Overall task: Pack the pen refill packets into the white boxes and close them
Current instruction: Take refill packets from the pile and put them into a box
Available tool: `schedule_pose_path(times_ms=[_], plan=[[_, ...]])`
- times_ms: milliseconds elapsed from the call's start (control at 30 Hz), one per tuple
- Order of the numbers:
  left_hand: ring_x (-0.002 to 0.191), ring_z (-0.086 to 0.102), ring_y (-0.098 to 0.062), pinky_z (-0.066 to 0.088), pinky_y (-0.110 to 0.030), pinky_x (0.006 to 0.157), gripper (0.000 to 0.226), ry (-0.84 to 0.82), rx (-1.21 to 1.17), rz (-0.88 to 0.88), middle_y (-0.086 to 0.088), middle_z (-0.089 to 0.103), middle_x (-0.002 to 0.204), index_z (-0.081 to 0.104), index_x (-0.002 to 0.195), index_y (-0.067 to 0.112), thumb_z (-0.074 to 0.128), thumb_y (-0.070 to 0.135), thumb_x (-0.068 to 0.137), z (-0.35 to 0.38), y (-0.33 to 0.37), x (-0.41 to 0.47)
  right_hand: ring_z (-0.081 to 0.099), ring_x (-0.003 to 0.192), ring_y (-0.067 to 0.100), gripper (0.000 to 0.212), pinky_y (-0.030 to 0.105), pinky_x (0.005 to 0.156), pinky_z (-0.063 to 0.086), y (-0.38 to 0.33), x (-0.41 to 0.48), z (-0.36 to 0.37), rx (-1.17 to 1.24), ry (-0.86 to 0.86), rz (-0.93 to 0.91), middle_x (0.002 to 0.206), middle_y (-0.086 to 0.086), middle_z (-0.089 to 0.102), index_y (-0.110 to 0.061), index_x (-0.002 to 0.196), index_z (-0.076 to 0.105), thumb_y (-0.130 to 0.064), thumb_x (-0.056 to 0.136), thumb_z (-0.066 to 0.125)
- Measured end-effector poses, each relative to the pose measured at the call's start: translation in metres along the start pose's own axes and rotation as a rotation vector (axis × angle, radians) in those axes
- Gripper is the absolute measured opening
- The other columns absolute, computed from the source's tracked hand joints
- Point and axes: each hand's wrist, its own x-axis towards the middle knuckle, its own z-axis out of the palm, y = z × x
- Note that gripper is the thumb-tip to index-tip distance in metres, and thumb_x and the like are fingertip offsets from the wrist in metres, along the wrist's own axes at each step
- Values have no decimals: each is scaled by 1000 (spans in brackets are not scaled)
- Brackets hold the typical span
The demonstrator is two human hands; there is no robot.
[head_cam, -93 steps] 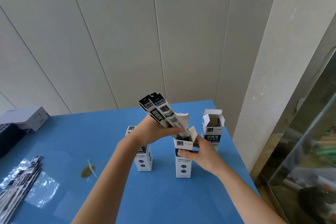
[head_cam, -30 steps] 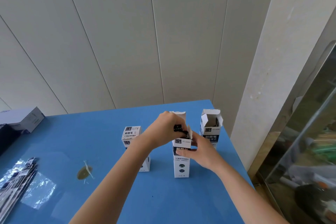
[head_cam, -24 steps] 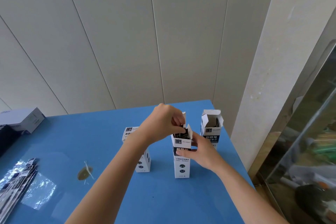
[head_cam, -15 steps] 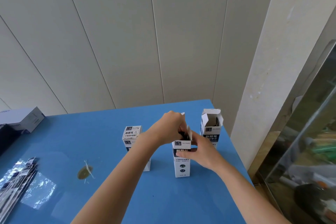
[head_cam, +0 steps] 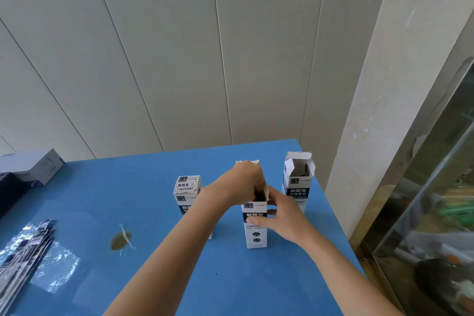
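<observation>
Three tall white boxes stand on the blue table (head_cam: pixel 154 277). The middle box (head_cam: pixel 256 232) has its top open; my right hand (head_cam: pixel 280 215) grips its upper side, thumb across the front. My left hand (head_cam: pixel 239 185) is curled over the opening, fingers down inside among the flaps, so the packets in the box are hidden. The left box (head_cam: pixel 186 188) has its top closed. The right box (head_cam: pixel 297 182) stands open with its flaps up. A stack of shiny pen refill packets (head_cam: pixel 24 249) lies at the table's left edge.
A clear wrapper (head_cam: pixel 55 268) lies beside the packets and a brownish spot with a scrap (head_cam: pixel 121 240) marks the table. A white carton (head_cam: pixel 33 165) and a dark object sit far left. The wall and a pillar (head_cam: pixel 372 110) stand close behind, with a glass cabinet on the right.
The packets my left hand held above the middle box have gone down inside it. That hand lifted briefly, then came back down onto the opening. My right hand kept its hold on the box.
</observation>
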Motion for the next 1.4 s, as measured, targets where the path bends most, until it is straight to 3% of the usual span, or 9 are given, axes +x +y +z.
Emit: schedule_pose_path(times_ms=[67,167,267,400,533,700,933,1133,1400], plan=[[57,41,-15,31,-19,50,18,-19,10,1,-3,47,65,72,87,5,53,5,86,-1,0,-3,61,100,1,46,30,91,52,0,0,1,2,7,0,100,-13,69,-20,109,56,-25,70,80],[80,61,-22,49,-27,73,21,-8,-106,-7,-7,70,90,73,96,13,54,9,87,-7,-5,-15,59,100,-3,46,25,91,50,2,-2,2,15,23,0,101,-16,66,-22,110,54,-25,72,78],[89,67,-14,50,-27,88,17,207,-262,-52,-2,73,96,70,100,11,58,14,88,-13,-16,-39,57,104,-3,45,20,91,46,4,-5,5,33,26,-8,104,-18,64,-25,112,51,-20,75,76],[79,64,-8,47,-11,75,12,528,-369,-217,5,71,85,69,96,15,59,16,89,-1,-36,-67,52,112,1,49,20,96,42,11,-10,8,6,-8,9,114,-14,61,-25,120,47,-17,79,72],[92,61,-18,46,-29,76,17,574,-203,-418,3,67,96,67,102,20,55,21,91,36,-50,-79,47,113,4,60,28,103,40,19,-18,9,-81,-12,73,122,-14,50,-25,129,41,-19,78,72],[82,53,-9,38,-21,71,23,801,-1,-310,5,70,81,70,85,18,49,26,85,65,-42,-100,48,107,7,56,25,95,43,29,-35,5,-187,-23,166,121,-7,48,-17,128,42,-22,79,71],[74,59,-4,40,-16,68,13,676,-2,-364,15,69,80,69,84,25,57,26,79,99,-42,-132,56,74,4,16,20,73,47,36,-60,18,-303,-100,189,83,-11,61,-31,81,51,-24,81,66],[65,64,-4,47,-18,57,9,589,-23,-496,19,67,72,67,79,29,61,29,73,127,-56,-185,60,80,4,17,21,78,50,17,-74,69,-391,-244,108,82,-13,63,-39,75,49,-30,82,61],[60,62,-1,34,-10,54,4,634,-40,-707,22,65,68,63,73,33,62,32,70,144,-99,-300,59,85,1,6,15,78,45,-42,-82,170,-443,-343,-27,90,-13,63,-35,87,52,-31,88,56]])
